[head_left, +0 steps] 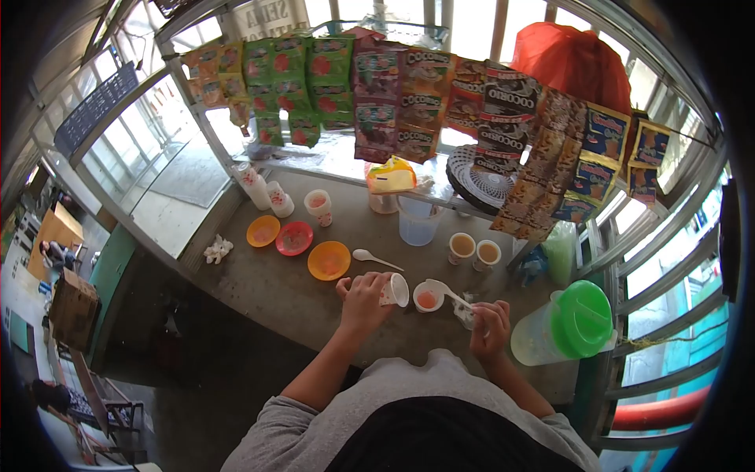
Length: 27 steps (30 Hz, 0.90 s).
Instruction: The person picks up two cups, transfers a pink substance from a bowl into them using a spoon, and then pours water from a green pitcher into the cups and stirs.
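My left hand [366, 304] is wrapped round a white paper cup [400, 289] with red marks, tilted so that its mouth faces right. In my right hand [491, 326] is the handle of a white spoon [458, 297], its bowl at the rim of a second cup [427, 306]. That cup stands on the counter with something pink-orange inside. A crumpled clear plastic bag [465, 315] lies just beside my right fingertips. Beyond my left hand another white spoon [377, 259] rests near an orange plate [329, 261].
Two filled cups [462, 248] stand behind, near a clear bucket [417, 221]. A green-lidded pitcher [578, 321] is at the right. Stacked cups [318, 208], a red plate [294, 238] and a yellow plate [263, 231] sit at left. Sachet strips [425, 102] hang overhead.
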Tool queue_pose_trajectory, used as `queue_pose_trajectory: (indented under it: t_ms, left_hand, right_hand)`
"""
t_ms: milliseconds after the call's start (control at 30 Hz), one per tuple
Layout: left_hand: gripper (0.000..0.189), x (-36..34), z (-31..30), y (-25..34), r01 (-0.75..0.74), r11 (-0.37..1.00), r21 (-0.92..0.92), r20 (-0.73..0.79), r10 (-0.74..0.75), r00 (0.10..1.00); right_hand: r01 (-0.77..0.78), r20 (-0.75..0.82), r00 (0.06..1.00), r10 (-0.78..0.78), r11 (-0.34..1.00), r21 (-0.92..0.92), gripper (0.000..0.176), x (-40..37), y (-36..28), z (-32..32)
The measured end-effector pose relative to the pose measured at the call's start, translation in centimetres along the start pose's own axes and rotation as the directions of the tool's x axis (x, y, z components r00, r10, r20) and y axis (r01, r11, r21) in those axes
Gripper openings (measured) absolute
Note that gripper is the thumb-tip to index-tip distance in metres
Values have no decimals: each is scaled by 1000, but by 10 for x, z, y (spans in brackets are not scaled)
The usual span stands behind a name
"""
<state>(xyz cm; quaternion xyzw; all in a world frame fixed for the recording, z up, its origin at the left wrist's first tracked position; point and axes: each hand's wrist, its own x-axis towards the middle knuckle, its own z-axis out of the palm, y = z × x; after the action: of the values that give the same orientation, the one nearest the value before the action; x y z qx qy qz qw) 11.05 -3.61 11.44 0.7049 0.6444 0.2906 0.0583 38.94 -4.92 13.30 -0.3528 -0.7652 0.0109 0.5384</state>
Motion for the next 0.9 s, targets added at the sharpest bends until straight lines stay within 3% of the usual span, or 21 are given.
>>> queue_pose_trajectory:
  t_ms: [33,267,300,400,500,633,833,900]
  left_hand:
    - [57,-3,-1,-2,-18,1000,26,0,18,1000]
    - [56,-24,-16,-15,-38,999,-28,65,40,997]
    - [56,-28,-17,-21,-26,999,-22,50,27,998]
    - [53,-40,-26,-38,63,988,-138,237,-29,971]
    - [54,-48,-33,-48,150,973,-174,313,-90,946]
    - [56,-46,-35,-62,174,969,-177,305,-114,945]
    - [60,-45,-51,-121,223,962,-154,283,-173,943]
    - [69,-45,-61,-149,346,910,-229,300,-272,914]
  right_hand:
    - [22,-46,999,-20,999,35,18,3,-4,1]
    - [143,62,986,-157,971,192,17,24,-35,34]
    - [155,64,983,-172,966,207,17,25,-37,40]
    - [149,117,975,-189,946,289,17,27,-46,58]
    - [199,148,954,-261,920,336,16,37,-56,67]
    - [198,188,945,-267,926,320,15,51,-65,86]
    - [35,353,922,-160,942,333,14,71,-86,134]
    - [-46,335,940,-60,953,300,14,80,-99,156]
